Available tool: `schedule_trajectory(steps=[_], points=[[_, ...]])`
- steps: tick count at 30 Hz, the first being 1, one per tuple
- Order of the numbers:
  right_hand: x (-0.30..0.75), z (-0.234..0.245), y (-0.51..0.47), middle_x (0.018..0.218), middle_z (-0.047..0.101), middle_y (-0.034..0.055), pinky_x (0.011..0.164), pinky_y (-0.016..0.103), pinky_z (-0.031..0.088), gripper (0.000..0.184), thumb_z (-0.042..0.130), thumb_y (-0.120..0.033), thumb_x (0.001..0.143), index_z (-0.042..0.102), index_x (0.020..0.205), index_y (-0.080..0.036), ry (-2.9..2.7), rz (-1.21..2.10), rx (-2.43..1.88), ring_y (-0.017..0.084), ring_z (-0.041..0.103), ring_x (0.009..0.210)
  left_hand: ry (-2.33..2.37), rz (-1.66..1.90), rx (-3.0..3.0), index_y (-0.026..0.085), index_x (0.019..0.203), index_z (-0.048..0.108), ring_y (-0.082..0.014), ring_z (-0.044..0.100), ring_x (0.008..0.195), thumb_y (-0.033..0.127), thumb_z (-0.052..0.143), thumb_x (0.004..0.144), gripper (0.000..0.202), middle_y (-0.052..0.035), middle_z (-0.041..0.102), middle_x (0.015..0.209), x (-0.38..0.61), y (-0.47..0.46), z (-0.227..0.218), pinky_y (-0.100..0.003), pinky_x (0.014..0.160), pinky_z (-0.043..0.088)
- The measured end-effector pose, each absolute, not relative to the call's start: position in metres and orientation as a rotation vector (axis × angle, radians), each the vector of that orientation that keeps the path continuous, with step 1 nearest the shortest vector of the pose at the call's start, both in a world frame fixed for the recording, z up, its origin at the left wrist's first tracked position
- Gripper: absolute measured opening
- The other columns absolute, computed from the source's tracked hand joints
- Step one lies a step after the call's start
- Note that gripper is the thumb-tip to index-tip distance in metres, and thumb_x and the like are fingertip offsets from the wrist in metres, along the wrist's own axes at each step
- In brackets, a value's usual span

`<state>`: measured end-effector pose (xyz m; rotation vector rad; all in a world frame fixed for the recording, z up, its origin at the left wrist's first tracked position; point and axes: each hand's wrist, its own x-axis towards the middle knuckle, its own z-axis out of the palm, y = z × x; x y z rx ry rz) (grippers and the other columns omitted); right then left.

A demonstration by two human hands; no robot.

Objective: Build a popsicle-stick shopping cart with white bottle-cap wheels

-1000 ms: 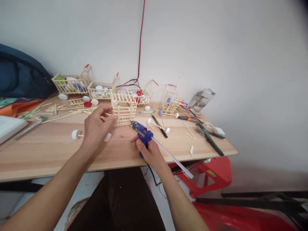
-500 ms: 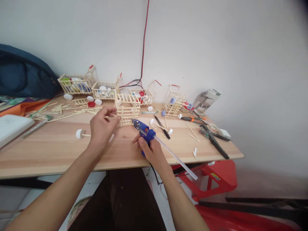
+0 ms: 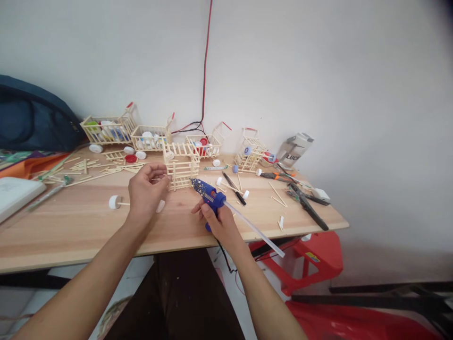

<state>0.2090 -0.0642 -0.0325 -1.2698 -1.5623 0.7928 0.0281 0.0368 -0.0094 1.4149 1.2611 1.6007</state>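
A small cart frame of pale wooden sticks [image 3: 181,166] stands on the table in front of me. My left hand [image 3: 147,191] is closed on its left side, thumb and fingers gripping a lower edge. In my right hand [image 3: 217,219] is a blue hot glue gun [image 3: 208,194], with a long clear glue stick [image 3: 255,229] poking out of its back. The gun's nozzle points at the frame's lower right corner, touching or very near it. Beneath my left wrist lies a stick axle with white cap wheels [image 3: 115,202], partly hidden by the hand.
Finished stick carts [image 3: 108,130] holding bottle caps line the wall. Loose sticks [image 3: 85,165] lie at left beside a white box [image 3: 19,196]. To the right are a black pen [image 3: 234,189], orange-handled pliers [image 3: 278,175], a black tool [image 3: 307,206] and a cup [image 3: 295,150]. A red stool [image 3: 314,257] stands below.
The view has shifted slightly, so the whole scene sits a little further left. Both hands keep their hold, and the glue gun stays at the frame's lower right corner.
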Motion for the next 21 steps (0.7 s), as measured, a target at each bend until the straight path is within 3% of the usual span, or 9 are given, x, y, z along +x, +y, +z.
schedule_trajectory(steps=[9, 15, 21], points=[[0.2065, -0.0271, -0.0692, 0.091, 0.067, 0.0041, 0.074, 0.028, 0.047, 0.039, 0.046, -0.05, 0.098, 0.072, 0.103, -0.022, -1.547, 0.715, -1.359, 0.016, 0.061, 0.081, 1.149, 1.617, 1.355, 0.017, 0.086, 0.064, -0.0151, 0.063, 0.076, 0.026, 0.074, 0.06, 0.029, -0.001, 0.068, 0.08, 0.0281, 0.0427, -0.014, -0.026, 0.07, 0.05], [0.2051, -0.0251, -0.0719, 0.084, 0.062, 0.0031, 0.065, 0.026, 0.044, 0.039, 0.045, -0.049, 0.098, 0.07, 0.103, -0.02, -1.564, 0.759, -1.334, 0.014, 0.056, 0.071, 1.132, 1.619, 1.312, 0.017, 0.088, 0.065, -0.0153, 0.064, 0.076, 0.025, 0.076, 0.06, 0.031, -0.0017, 0.069, 0.081, 0.0255, 0.0434, -0.0159, -0.025, 0.07, 0.051], [0.2065, -0.0245, -0.0742, 0.088, 0.063, 0.0032, 0.07, 0.027, 0.044, 0.039, 0.044, -0.049, 0.098, 0.07, 0.103, -0.02, -1.604, 0.745, -1.303, 0.015, 0.057, 0.077, 1.111, 1.634, 1.304, 0.018, 0.088, 0.065, -0.0156, 0.065, 0.078, 0.023, 0.075, 0.062, 0.028, -0.0016, 0.069, 0.082, 0.0244, 0.043, -0.0165, -0.026, 0.074, 0.051]])
